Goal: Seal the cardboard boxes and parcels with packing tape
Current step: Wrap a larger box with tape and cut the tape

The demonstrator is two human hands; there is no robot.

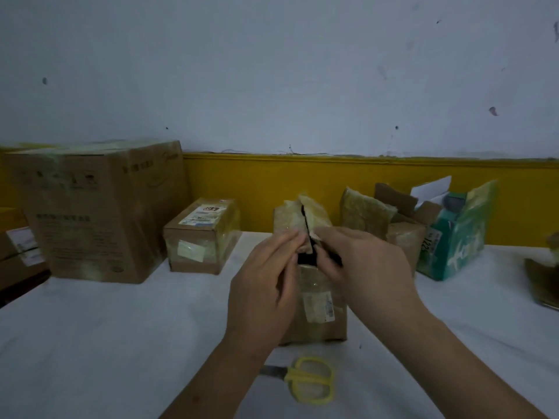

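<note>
A small brown cardboard box [317, 309] stands upright at the middle of the white table, with a paper label on its front. Its taped top flaps [305, 213] stand up with a dark gap between them. My left hand [266, 282] holds the left flap with fingers curled at its edge. My right hand [363, 267] grips the right flap from the other side. Both hands meet at the dark opening. Yellow-handled scissors [308, 381] lie on the table just in front of the box, partly under my left forearm. No tape roll is visible.
A large cardboard box [96, 213] stands at the back left with a small taped parcel [202, 234] beside it. Behind the middle box are an open brown box [402, 225] and a green carton [456, 237]. Another item [544, 282] sits at the right edge.
</note>
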